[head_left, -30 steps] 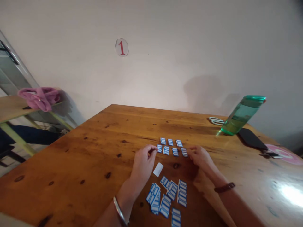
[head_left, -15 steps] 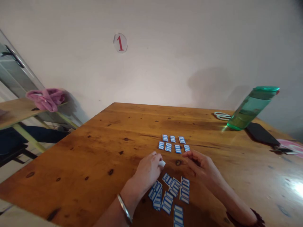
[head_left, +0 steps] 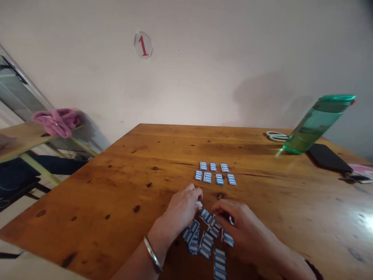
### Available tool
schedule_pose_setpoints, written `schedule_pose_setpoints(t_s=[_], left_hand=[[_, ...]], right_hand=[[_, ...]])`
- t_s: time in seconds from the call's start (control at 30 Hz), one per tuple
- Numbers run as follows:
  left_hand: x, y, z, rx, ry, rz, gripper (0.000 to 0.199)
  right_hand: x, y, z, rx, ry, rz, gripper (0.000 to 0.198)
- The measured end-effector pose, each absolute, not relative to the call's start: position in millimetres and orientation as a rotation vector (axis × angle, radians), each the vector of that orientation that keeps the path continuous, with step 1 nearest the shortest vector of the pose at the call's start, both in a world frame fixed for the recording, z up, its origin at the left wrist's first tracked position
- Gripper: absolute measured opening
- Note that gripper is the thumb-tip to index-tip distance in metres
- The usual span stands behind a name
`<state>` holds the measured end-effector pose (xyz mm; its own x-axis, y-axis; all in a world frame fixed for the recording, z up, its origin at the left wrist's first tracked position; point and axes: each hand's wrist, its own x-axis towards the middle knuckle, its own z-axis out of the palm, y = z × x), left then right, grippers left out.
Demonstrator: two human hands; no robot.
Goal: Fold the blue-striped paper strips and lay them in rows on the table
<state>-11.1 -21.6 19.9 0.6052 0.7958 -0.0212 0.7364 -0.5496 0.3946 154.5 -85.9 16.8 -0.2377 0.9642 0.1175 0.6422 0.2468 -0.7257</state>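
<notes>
Blue-striped cards (head_left: 206, 244) lie loose at six o'clock, the right hand (head_left: 243, 225) partly blocking my view; a green bottle (head_left: 319, 125) stands at three. I see a knotted wooden table (head_left: 166, 146), a pale wall (head_left: 204, 70), pink cloth (head_left: 60, 123) at nine. The left hand (head_left: 183, 205) pinches a half-hidden white card (head_left: 199, 204); whether the right grips one, I can't tell.

The table (head_left: 101, 194) was of brown wood with dark knots, and its varnish looked smooth and rather glossy. The small cards (head_left: 206, 245) seemed to be of stiff paper, as did the white slip (head_left: 199, 204). The bottle (head_left: 320, 120) appeared to be clear green plastic, quite shiny. The bangle (head_left: 152, 254) was of smooth, polished metal. The pink cloth (head_left: 60, 122) looked soft and fluffy, whereas the wall (head_left: 198, 85) had a matt, painted surface.
</notes>
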Motion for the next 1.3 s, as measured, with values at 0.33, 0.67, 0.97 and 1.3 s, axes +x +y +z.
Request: schedule_pose_setpoints(t_s=[0.33,0.67,0.97,1.3], left_hand=[[-14,-19,23,2.474,1.228,0.150,0.015],[-14,-17,23,2.389,1.261,0.251,0.013],[-11,-26,20,2.573,0.900,0.225,0.019],[-7,-29,22,2.577,0.908,0.104,0.022]], right_hand=[[134,-86,10,-1.355,-2.276,0.539,0.018],[186,-75,12,-1.555,-2.095,0.466,0.018],[183,-74,7,-1.503,-2.092,0.510,0.017],[180,-74,13,-1.508,-2.009,0.452,0.017]])
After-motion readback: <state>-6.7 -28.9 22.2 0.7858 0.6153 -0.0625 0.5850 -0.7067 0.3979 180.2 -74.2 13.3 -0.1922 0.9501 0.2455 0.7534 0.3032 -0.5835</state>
